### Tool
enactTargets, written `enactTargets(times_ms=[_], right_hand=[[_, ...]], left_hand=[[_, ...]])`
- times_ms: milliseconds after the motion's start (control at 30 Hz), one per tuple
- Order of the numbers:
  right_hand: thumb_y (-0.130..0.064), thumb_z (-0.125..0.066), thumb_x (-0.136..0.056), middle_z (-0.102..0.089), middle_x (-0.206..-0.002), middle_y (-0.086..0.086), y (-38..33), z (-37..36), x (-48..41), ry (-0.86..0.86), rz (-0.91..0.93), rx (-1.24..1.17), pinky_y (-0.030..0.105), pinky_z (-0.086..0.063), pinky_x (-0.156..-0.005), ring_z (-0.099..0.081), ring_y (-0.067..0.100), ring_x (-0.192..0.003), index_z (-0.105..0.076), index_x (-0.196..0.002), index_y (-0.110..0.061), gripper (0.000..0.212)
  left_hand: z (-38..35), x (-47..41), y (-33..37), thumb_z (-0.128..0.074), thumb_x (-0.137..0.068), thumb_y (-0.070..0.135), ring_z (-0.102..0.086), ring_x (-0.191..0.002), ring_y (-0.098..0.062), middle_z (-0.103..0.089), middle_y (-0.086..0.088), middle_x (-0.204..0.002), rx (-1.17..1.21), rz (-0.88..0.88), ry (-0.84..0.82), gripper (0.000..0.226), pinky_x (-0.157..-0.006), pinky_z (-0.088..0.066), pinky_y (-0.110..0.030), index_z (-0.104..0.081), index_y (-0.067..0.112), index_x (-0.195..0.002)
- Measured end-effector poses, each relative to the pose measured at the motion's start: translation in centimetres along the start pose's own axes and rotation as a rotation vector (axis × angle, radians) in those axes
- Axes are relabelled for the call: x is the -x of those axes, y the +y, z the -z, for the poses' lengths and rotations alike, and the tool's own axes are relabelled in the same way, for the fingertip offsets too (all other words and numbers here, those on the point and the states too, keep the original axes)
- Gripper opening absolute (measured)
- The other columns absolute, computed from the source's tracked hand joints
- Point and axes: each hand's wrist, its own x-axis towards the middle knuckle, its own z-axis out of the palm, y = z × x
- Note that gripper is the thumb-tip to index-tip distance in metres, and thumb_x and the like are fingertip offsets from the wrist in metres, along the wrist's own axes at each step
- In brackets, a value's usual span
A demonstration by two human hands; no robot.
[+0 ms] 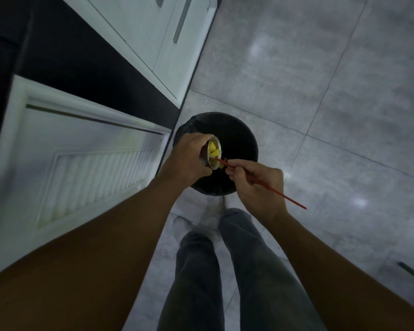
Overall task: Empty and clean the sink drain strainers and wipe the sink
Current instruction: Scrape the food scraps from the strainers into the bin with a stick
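Note:
My left hand (188,158) grips a round metal sink strainer (213,152), tipped on its side over a black bin (237,130). Yellow food scraps (214,150) sit inside the strainer. My right hand (256,185) pinches a thin red stick (268,187), whose tip reaches into the strainer's open mouth among the scraps. The bin is lined with a black bag and its inside is too dark to read.
White cabinet doors (81,163) and a dark gap stand to the left of the bin. Grey floor tiles (320,91) spread to the right. My legs in grey trousers (225,271) stand just behind the bin.

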Motion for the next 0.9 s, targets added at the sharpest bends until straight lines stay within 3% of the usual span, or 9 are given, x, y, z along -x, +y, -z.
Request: enactTargets(times_ms=[100, 233, 367, 700, 900], right_hand=[[-0.007, -0.061, -0.097, -0.077, -0.092, -0.001, 0.1, 0.5, 0.5, 0.057, 0.001, 0.003, 0.028, -0.063, -0.072, -0.075, 0.012, -0.075, -0.075, -0.107, -0.009, 0.018], [-0.005, -0.061, -0.096, -0.078, -0.094, -0.001, -0.1, 0.5, 0.9, 0.035, -0.001, -0.02, 0.033, -0.064, -0.071, -0.075, 0.013, -0.076, -0.076, -0.108, -0.009, 0.019], [-0.006, -0.063, -0.096, -0.077, -0.092, -0.004, -0.3, -0.5, 0.6, -0.035, 0.0, 0.009, 0.03, -0.063, -0.072, -0.074, 0.013, -0.075, -0.076, -0.109, -0.013, 0.02], [-0.018, -0.059, -0.096, -0.077, -0.094, -0.005, 0.3, 1.0, 0.3, 0.045, 0.011, -0.056, 0.031, -0.064, -0.072, -0.076, 0.011, -0.077, -0.075, -0.108, -0.014, 0.02], [-0.026, -0.055, -0.095, -0.078, -0.093, -0.003, -0.5, -0.3, -0.3, -0.084, -0.053, -0.077, 0.036, -0.064, -0.074, -0.075, 0.014, -0.078, -0.076, -0.107, -0.016, 0.026]], left_hand=[[0.1, 0.1, -0.1, -0.09, -0.068, 0.019, -0.045, -0.131, -0.023, -0.056, -0.007, -0.139, 0.01, -0.002, 0.004, 0.083, -0.105, -0.04, -0.033, -0.051, 0.014, -0.14], [-0.2, 0.3, -0.2, -0.089, -0.068, 0.02, -0.047, -0.129, -0.021, -0.056, -0.006, -0.137, 0.018, 0.003, 0.008, 0.082, -0.101, -0.038, -0.027, -0.051, 0.015, -0.14], [-0.3, 0.3, -0.1, -0.089, -0.068, 0.019, -0.048, -0.129, -0.023, -0.057, -0.007, -0.138, 0.025, 0.0, 0.014, 0.082, -0.104, -0.041, -0.032, -0.051, 0.014, -0.141], [-0.3, 0.5, -0.4, -0.089, -0.068, 0.019, -0.046, -0.13, -0.023, -0.056, -0.007, -0.138, 0.018, 0.006, 0.022, 0.083, -0.098, -0.034, -0.025, -0.05, 0.014, -0.141], [-0.4, 0.4, -0.2, -0.089, -0.069, 0.021, -0.047, -0.132, -0.023, -0.055, -0.007, -0.14, 0.01, 0.021, 0.019, 0.085, -0.105, -0.039, -0.031, -0.049, 0.015, -0.143]])
